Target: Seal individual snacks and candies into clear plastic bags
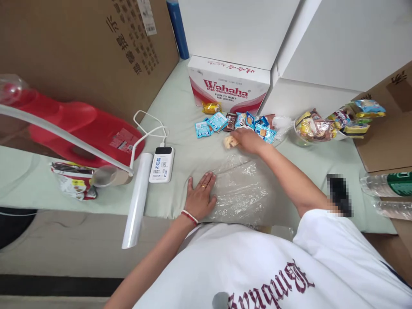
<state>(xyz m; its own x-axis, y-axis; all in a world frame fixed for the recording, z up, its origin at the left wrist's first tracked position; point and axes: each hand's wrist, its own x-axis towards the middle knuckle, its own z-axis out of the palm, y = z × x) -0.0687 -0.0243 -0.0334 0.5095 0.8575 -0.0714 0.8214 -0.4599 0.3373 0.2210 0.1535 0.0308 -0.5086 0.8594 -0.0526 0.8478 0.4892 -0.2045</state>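
On pale cloth (180, 124): crinkled clear film (240, 191) beside splayed left hand (200, 197).

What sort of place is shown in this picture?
Probably an improvised corner of a home or storage room, though I cannot be sure: a large cardboard box stands beside a cloth-covered surface that holds small packaged snacks and a power bank.

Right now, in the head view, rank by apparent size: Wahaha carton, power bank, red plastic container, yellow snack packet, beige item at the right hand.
1. Red plastic container
2. Wahaha carton
3. Power bank
Smallest, unranked: yellow snack packet, beige item; they look alike, and the right hand may cover the latter partly.
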